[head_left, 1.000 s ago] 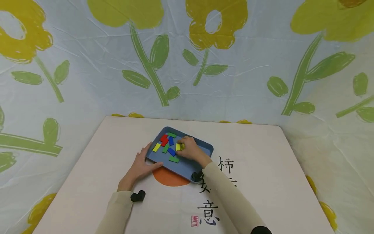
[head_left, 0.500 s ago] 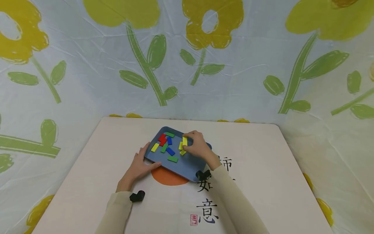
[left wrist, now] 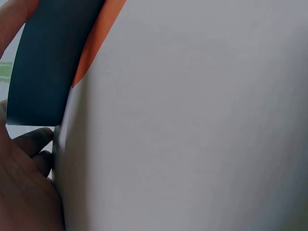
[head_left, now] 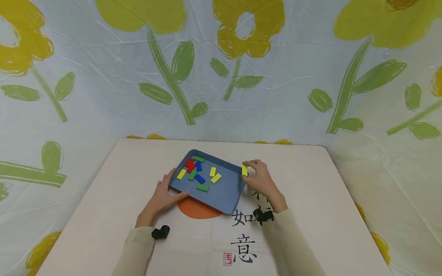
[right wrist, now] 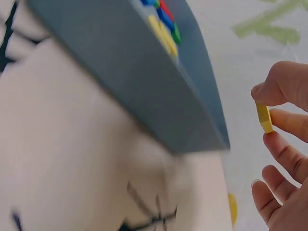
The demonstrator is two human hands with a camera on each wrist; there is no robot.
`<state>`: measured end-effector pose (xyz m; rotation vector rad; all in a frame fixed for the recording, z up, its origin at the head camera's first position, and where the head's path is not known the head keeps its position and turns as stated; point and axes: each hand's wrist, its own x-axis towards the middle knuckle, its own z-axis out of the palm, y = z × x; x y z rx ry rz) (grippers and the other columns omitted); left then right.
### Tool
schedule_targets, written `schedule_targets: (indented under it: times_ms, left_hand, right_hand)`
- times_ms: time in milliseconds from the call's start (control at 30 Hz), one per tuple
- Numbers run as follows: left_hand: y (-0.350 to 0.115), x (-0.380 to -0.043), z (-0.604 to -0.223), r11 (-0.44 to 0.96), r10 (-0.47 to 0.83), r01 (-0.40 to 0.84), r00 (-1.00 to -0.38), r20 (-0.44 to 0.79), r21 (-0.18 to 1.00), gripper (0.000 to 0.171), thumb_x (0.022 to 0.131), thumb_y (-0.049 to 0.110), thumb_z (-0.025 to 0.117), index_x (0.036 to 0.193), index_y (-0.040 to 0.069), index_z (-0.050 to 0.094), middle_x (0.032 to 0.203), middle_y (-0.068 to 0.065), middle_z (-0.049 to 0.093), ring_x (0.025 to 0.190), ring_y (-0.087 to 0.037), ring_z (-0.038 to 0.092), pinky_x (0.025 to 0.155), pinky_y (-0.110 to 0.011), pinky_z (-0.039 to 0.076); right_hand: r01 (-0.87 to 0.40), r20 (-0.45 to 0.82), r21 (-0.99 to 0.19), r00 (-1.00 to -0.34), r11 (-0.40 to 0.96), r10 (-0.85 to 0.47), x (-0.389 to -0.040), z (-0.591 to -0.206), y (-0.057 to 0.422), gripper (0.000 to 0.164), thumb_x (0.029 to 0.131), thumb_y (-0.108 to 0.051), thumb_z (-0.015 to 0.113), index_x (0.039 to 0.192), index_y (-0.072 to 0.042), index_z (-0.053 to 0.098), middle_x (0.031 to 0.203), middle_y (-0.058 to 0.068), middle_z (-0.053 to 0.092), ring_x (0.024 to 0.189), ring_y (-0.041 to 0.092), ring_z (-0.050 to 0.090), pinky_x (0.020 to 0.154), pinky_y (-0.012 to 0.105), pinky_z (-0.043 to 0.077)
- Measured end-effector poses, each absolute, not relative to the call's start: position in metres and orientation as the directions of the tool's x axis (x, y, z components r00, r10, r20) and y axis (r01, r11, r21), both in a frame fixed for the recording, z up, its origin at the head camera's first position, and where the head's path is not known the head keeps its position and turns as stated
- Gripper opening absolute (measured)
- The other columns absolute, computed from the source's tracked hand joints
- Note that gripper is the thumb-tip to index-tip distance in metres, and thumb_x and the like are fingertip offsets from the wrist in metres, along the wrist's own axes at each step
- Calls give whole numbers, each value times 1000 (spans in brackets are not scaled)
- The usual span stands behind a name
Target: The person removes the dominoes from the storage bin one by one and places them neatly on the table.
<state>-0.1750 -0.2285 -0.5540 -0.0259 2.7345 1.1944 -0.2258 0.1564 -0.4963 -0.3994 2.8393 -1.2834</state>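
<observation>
While the left hand [head_left: 163, 197], fingers spread, rests against the tray [head_left: 221, 195], the right hand [head_left: 261, 179] pinches a yellow block [head_left: 244, 170] by the tray's right end. A light hold, clear of the rim [head_left: 240, 196], should serve best.

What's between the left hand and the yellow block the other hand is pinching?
In the head view, the blue-grey tray lies between the left hand and the pinched yellow block, with several coloured blocks lying in it.

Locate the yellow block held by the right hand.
The yellow block is right of centre in the head view, pinched in the right hand's grip by the far right corner of the blue tray.
</observation>
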Motion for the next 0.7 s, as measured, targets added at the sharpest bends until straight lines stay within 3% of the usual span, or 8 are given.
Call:
schedule_targets:
  times_ms: [367, 700]
  left_hand:
    - [-227, -174, -552, 681, 48, -86, -985, -163, 727, 117, 83, 70, 76, 170, 29, 10, 176, -19, 12, 162, -46, 0, 130, -70, 6]
    - [-228, -175, -556, 693, 52, -62, -990, -135, 718, 117, 83, 68, 76, 170, 26, 11, 175, -17, 16, 163, -44, 2, 132, -64, -1]
  right_hand:
    - [-164, 70, -699, -984, 696, -162, -212, -513, 197, 53, 89, -16, 70, 140, -2, 64, 143, 27, 54, 138, 49, 46, 108, 68, 47]
    - [-148, 30, -640, -985, 754, -168, -208, -536, 209, 51, 91, -11, 71, 139, 3, 62, 141, 32, 53, 133, 50, 51, 106, 63, 52]
